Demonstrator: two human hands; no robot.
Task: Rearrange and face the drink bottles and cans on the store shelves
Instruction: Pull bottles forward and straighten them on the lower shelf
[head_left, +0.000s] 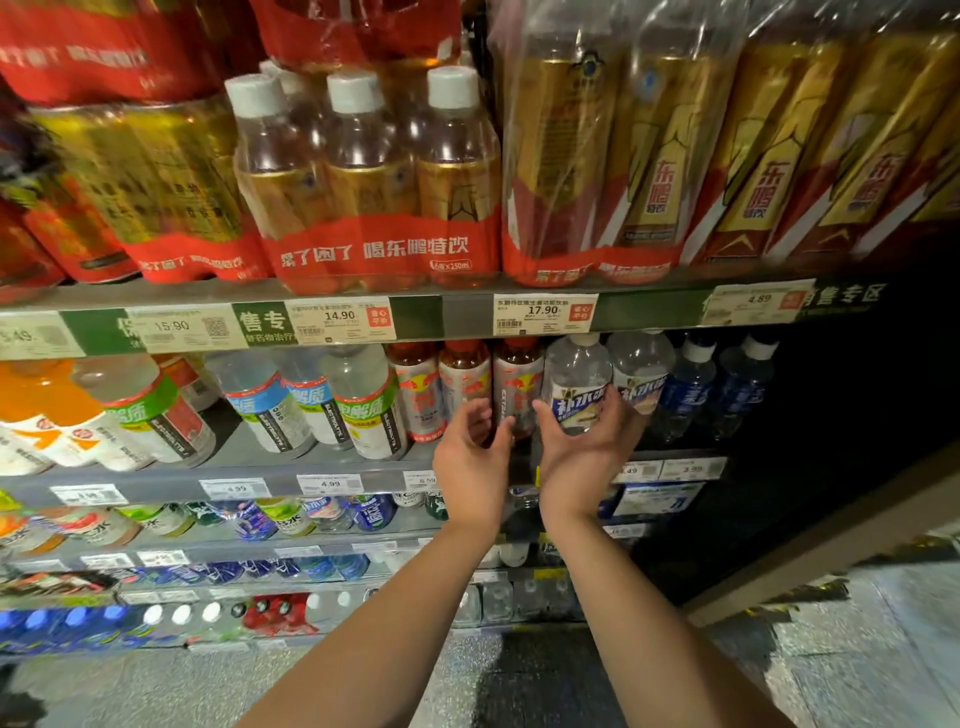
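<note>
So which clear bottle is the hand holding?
The clear bottle beside the red-capped ones; the right hand cups it, while its twin stands untouched.

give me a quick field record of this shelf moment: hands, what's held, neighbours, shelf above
right hand: fingers curled round the clear bottle with the dark blue label, palm up
left hand: open, holds nothing, at the red-capped bottles
right of held bottle: a matching clear bottle, then dark blue bottles
left along shelf: electrolyte bottles
shelf above: shrink-wrapped six-pack, price tag 14.90
</note>
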